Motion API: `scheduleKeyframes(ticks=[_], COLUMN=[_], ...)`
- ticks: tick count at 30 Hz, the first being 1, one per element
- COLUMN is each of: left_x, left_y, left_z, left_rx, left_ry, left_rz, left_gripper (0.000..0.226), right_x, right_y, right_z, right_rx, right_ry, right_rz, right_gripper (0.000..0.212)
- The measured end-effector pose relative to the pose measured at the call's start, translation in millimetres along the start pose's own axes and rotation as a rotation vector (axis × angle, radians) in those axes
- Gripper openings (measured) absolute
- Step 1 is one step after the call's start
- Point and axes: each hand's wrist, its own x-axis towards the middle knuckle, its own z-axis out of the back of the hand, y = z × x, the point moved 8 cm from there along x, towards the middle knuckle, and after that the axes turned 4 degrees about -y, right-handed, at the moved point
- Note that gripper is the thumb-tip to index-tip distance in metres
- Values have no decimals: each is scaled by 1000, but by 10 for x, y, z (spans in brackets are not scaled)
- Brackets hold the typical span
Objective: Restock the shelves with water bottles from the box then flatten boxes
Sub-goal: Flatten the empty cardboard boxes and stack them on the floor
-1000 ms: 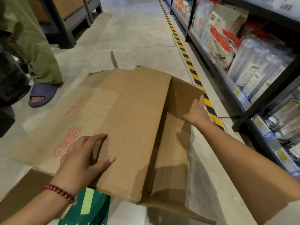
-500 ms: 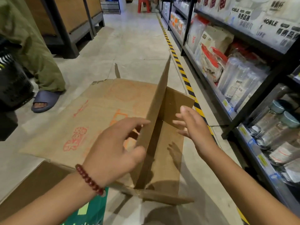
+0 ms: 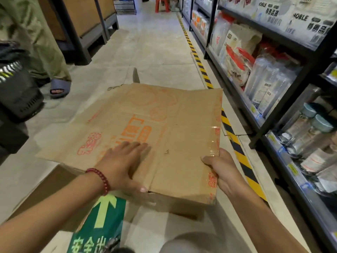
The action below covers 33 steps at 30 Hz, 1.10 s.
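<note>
On the aisle floor beside the shelves [image 3: 284, 110], a flattened cardboard box [image 3: 145, 125] lies under the left hand [image 3: 124, 161], pressing flat with straight fingers, while the right hand [image 3: 224, 170] grips its taped edge.

Pretty dim indoor light, kinda warm and flat. The floor [image 3: 155, 44] is brightest up the aisle, and the tape strip on the cardboard [image 3: 182, 143] catches some glare. Soft shadow under its near edge. Wide-angle bending tilts the shelves [image 3: 273, 92]; edges look smeary.
</note>
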Motion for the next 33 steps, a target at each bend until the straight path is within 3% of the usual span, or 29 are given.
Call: scheduleKeyframes(ticks=[4,9,11,17,30,33], left_x=[-199,-385,-448,-641,-310,-274], left_y=[316,422,483,864,1411,1674], left_z=[-183,-293,-302,-298,-330,-326], left_rx=[-40,66,104,199,185,152], left_ry=[45,64,21,-254,-396,-406], left_rz=[108,28,-9,-13,-198,-128], left_gripper=[143,122,117,137,128,135], right_x=[-20,-60,-68,-122,17,16], right_y=[-268,-406,-413,-466,-353,-298], right_z=[45,74,94,188,74,63], right_rx=[29,66,61,56,-3,-45], right_ry=[6,-65,-70,-65,-220,-212], right_rz=[-104,-105,-98,-110,8,10], right_gripper=[32,31,35,33,28,25])
